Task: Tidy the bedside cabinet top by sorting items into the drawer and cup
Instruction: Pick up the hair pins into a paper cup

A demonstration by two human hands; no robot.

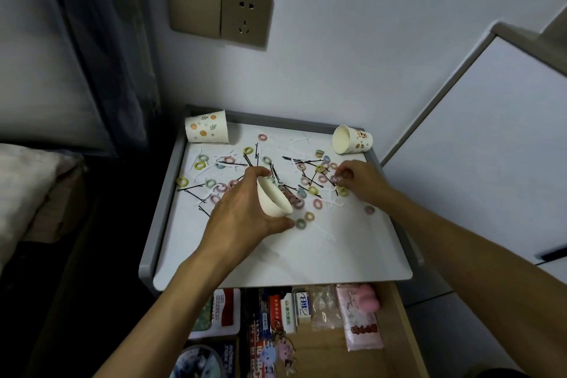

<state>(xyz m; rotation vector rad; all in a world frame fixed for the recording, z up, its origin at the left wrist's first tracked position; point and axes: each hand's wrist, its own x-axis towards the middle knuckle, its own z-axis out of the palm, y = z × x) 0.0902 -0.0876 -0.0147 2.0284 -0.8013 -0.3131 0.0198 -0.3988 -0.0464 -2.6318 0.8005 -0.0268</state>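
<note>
Pale wood lines the open drawer [352,347] nearest the person, already stocked with packets and cards. Past it, over the white counter [276,261], the left hand [242,212] grips a plain paper cup [273,199], held tilted. Further right, the right hand [359,181] has its fingers [340,175] pinching what looks like a pink hair ring [335,178] among black hairpins [302,160]. The ring should be lifted clear of the pins and the cup brought close before it is dropped. Two patterned cups [207,127] lie toppled at the back.
</note>
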